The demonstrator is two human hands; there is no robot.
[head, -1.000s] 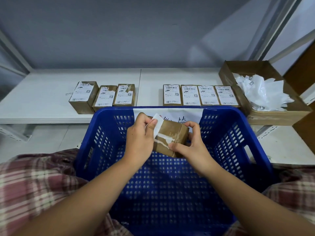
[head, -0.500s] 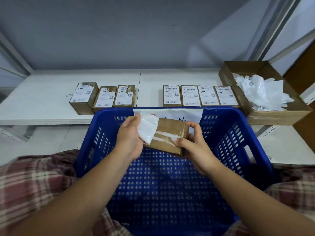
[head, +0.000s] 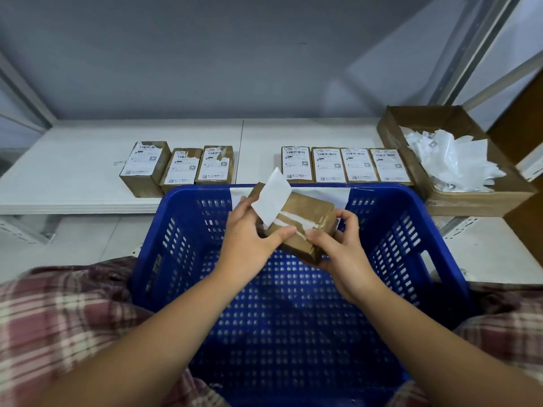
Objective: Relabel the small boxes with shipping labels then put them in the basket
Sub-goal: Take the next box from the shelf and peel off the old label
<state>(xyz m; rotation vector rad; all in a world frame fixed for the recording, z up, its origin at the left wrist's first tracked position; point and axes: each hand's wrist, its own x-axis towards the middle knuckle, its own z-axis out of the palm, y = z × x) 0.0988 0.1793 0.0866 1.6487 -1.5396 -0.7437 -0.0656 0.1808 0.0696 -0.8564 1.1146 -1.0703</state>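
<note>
Label (head: 271, 198) newly upright, perhaps on box (head: 311, 210)

Blue plastic basket (head: 191, 190) sits under left hand (head: 249, 239) and right hand (head: 343, 255) — beyond, small brown cardboard boxes (head: 144, 186) line the white shelf (head: 73, 160).

Both bare forearms (head: 152, 333) reach forward from the lower corners and meet in the middle. The left hand (head: 249, 230) grips the left end of a small box (head: 308, 212), thumb lying flat on its top face. The right hand (head: 343, 251) holds the right end (fingers curled round the far side), thumb tip pressing on top.
</note>
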